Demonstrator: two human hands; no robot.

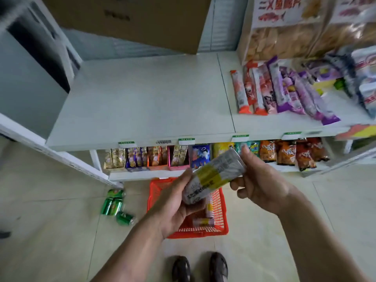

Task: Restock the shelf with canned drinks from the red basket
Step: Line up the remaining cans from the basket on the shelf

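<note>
I hold a pack of silver cans with a yellow band (213, 176) tilted above the red basket (220, 231). My left hand (179, 202) grips its lower end. At its upper end, my right hand (258, 180) has the thumb on top and the fingers underneath. The basket stands on the floor below the shelving, and two or three more cans (203, 221) lie inside it, partly hidden by my left hand. The white shelf (142, 102) in front of me is bare on its left section.
Several green cans (116, 206) lie on the floor left of the basket. Snack packets (284, 92) cover the shelf's right section, with bagged chips (284, 37) behind. A cardboard box (130, 19) sits at the back. The lower shelf (142, 175) holds snacks. My shoes (200, 267) are at the bottom.
</note>
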